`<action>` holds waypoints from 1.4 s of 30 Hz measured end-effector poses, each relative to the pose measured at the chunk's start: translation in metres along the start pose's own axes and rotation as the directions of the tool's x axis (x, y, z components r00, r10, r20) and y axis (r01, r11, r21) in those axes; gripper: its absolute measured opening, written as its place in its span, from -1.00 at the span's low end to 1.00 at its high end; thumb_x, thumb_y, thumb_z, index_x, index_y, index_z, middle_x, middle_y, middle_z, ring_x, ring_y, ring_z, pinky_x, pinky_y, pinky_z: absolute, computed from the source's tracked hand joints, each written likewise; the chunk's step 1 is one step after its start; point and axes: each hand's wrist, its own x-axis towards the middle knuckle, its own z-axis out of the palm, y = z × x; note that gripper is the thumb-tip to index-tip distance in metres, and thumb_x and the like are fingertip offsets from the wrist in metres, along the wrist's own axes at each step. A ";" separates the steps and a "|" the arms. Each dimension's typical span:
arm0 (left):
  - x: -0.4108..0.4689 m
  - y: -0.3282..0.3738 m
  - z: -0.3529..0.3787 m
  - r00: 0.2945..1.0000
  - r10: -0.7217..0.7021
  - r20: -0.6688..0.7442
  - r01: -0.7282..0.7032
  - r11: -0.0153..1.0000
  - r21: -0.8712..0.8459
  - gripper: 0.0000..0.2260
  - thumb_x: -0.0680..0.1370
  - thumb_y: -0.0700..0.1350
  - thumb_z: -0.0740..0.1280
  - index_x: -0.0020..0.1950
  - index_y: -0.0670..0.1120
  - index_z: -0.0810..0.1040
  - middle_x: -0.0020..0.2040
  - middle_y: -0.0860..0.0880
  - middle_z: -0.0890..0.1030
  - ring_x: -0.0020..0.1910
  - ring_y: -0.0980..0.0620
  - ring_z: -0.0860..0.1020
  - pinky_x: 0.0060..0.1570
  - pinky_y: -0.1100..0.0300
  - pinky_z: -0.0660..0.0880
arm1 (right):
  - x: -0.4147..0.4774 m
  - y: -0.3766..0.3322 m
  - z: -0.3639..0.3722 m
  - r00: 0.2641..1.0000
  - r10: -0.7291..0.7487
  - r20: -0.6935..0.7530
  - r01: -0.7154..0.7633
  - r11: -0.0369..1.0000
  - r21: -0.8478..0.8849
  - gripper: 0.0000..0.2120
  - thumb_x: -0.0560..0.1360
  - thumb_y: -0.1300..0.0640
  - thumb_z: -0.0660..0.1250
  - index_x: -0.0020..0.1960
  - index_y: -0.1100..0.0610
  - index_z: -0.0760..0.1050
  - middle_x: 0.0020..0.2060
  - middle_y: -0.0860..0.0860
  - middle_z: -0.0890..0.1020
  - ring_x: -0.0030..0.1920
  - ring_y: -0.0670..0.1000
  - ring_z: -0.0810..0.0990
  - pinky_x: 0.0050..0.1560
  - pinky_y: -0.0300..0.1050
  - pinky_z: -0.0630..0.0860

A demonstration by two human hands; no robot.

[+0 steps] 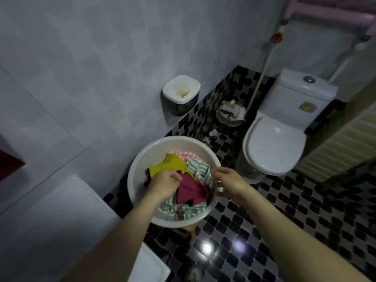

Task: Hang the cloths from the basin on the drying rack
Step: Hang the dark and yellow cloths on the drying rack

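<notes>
I find the white basin (142, 159) low in the middle of my view, beside the grey wall and above the chequered floor (305, 210). It holds a heap of cloths: a yellow cloth (173, 165), a magenta cloth (193, 190), a green-and-white cloth (200, 168) and a pink-and-white cloth (183, 154) at the far side.

The left hand (162, 185) is inside the basin, its fingers curled into the heap and gripping the magenta cloth at its near edge. The right hand (227, 180) sits over the basin's right rim, fingers curled, fingertips at the edge of the green-and-white cloth. I cannot tell whether they pinch it.

A toilet (284, 129) with its lid down stands to the right, with a waste bin (231, 112) full of paper between it and the wall. A white-topped holder (181, 94) is fixed to the wall above the basin. Pink rails (325, 7) cross the top right corner.
</notes>
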 end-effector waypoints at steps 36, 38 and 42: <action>0.060 -0.039 0.028 0.986 0.049 -0.161 0.035 0.877 0.479 -0.86 0.54 -0.09 0.30 -0.06 0.10 0.64 0.12 -0.05 0.50 0.23 -0.13 0.38 0.13 0.01 0.35 | 0.014 -0.040 -0.001 0.996 -0.085 0.001 0.078 0.926 0.370 -0.84 0.59 0.21 0.25 -0.01 0.28 0.56 -0.15 0.20 0.59 -0.14 0.04 0.60 -0.35 -0.20 0.63; 0.058 -0.034 0.020 0.972 0.064 -0.227 -0.011 0.974 0.226 -0.88 0.54 -0.15 0.31 -0.12 0.01 0.62 0.06 -0.07 0.57 0.15 -0.14 0.47 0.05 0.06 0.37 | 0.014 -0.040 0.002 0.999 -0.047 -0.023 0.053 0.884 0.464 -0.90 0.59 0.24 0.23 0.00 0.23 0.51 -0.12 0.19 0.55 -0.14 0.07 0.58 -0.39 -0.21 0.61; 0.044 -0.011 -0.019 0.956 0.073 -0.284 -0.157 0.946 -0.282 -0.85 0.63 -0.10 0.21 -0.13 -0.03 0.45 -0.23 -0.08 0.51 -0.22 -0.04 0.45 -0.16 0.02 0.36 | 0.009 -0.043 0.015 0.997 -0.075 -0.023 0.079 0.951 0.300 -0.90 0.56 0.22 0.28 0.07 0.10 0.48 -0.12 0.09 0.57 -0.21 0.00 0.58 -0.43 -0.21 0.53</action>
